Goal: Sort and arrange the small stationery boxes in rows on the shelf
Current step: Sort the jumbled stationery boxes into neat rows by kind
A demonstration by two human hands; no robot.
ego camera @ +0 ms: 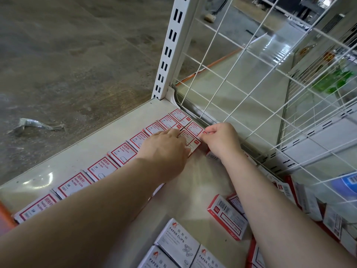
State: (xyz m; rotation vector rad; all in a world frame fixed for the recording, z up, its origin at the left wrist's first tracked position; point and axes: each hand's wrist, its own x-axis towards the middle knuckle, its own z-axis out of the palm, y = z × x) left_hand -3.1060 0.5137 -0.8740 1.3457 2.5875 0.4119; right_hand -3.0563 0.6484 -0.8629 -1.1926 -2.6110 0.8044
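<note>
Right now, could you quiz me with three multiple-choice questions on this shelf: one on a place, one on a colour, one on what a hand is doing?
1. Where does the long row of boxes run?
A. along the shelf's left edge
B. on the floor
C. hung on the wire grid

2. What colour frames the labels on those boxes?
A. blue
B. red
C. black

3. What is the right hand doing?
A. hanging idle
B. pinching a box
C. gripping the wire grid

Answers:
1 A, the row follows the shelf edge toward the corner post.
2 B, every label has a red border.
3 B, its fingertips pinch the box being placed, which the left hand also touches.
</note>
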